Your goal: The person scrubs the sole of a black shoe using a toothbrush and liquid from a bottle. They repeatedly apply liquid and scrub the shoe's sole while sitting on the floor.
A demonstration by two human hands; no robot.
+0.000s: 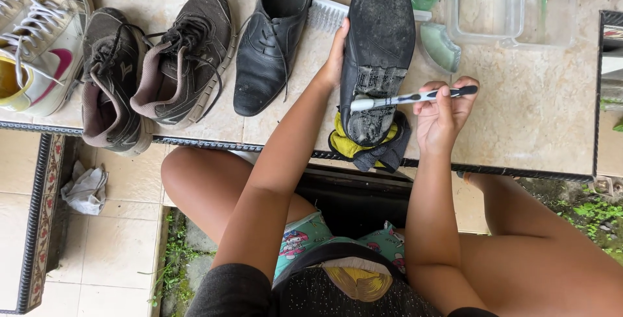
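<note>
The left hand (335, 54) grips the side of the upturned black shoe (378, 44), propped sole-up on the counter (538, 116). The right hand (443, 117), fingers curled, presses a toothbrush (409, 98) against its heel.

A beige stone-topped table (538, 109) with a dark patterned edge carries white sneakers (39, 38) far left, two worn dark trainers (156, 64), a black leather shoe (269, 38), a white brush (326, 14), a yellow-and-dark cloth (363, 148) near the edge and a clear plastic tub (513, 5) far right.
</note>
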